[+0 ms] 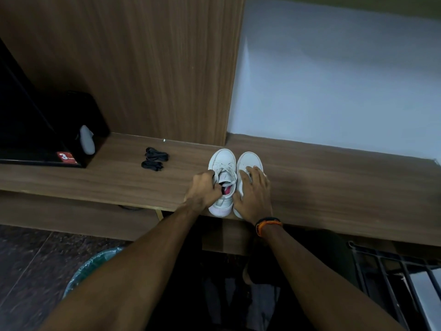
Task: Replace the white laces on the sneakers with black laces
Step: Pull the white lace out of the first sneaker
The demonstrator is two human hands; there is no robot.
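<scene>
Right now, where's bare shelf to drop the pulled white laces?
Bare wooden shelf right of the white sneakers, bordered by the pale wall behind. A narrower patch between the bundled black laces and the left hand. Crowded around both hands.

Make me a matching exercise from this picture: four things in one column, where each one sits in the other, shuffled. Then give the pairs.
Things
1. black laces
2. left hand
3. right hand
4. wristband

Places
A. flat on the right sneaker
B. on the right wrist
C. on the shelf, left of the sneakers
D. at the left sneaker's white laces

Pairs: 1-C, 2-D, 3-A, 4-B
</scene>
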